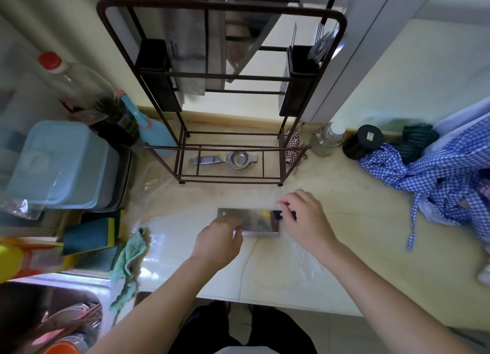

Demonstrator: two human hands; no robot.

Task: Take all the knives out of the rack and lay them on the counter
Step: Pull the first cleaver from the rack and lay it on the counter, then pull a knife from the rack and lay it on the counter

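A steel cleaver (256, 220) with a black handle lies flat on the pale counter (291, 263), in front of the dark metal rack (222, 8). My left hand (220, 241) grips the blade's lower left corner. My right hand (305, 218) pinches the handle at the blade's right end. Up in the rack, a broad blade (185, 54) hangs point down, with another blade (240, 48) beside it. Their handles are hidden by the rack's top.
A metal squeezer (228, 158) lies under the rack. Left of me are a blue lidded box (58, 165), a bottle (71, 80), sponges (90, 234), a green cloth (130, 253) and a sink with dishes (53, 322). To the right are two jars (363, 141) and a checked cloth (437, 176).
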